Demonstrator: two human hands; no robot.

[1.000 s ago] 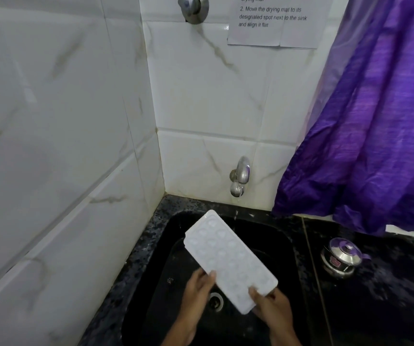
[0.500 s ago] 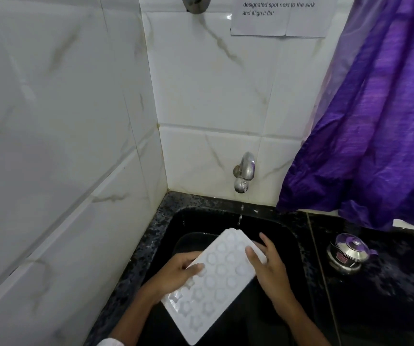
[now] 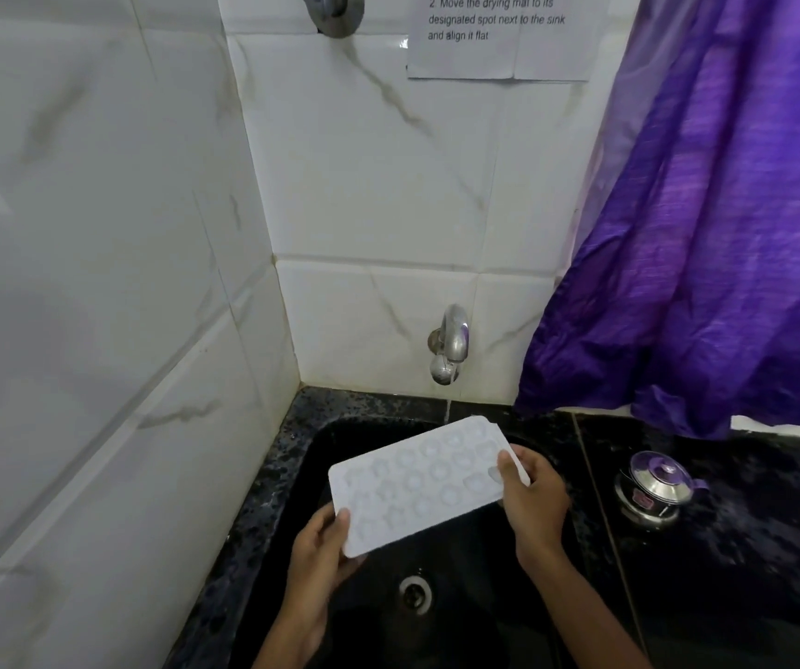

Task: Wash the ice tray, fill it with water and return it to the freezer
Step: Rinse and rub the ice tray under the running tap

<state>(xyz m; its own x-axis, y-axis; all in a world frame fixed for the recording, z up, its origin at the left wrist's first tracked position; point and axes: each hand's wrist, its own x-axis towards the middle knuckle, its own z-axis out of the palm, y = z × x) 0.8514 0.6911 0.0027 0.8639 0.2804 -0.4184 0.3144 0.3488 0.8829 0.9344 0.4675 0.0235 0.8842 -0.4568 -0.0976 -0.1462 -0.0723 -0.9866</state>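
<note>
A white ice tray (image 3: 419,482) with several small shaped cells is held over the black sink (image 3: 291,475), cells facing up, its far right corner raised toward the wall. My left hand (image 3: 323,548) grips the tray's near left corner. My right hand (image 3: 530,494) grips its right end, thumb on top. A chrome tap (image 3: 451,342) juts from the tiled wall just above the tray's far edge, and a thin stream of water falls from it toward that edge.
The sink drain (image 3: 414,591) lies below the tray. A small steel pot with a lid (image 3: 656,487) stands on the dark counter to the right. A purple curtain (image 3: 706,234) hangs at the right. White tiled walls close off the left and back.
The tray has swung from pointing away to lying crosswise. My left hand slid from its side to the near left corner, and my right hand went to the right end.
</note>
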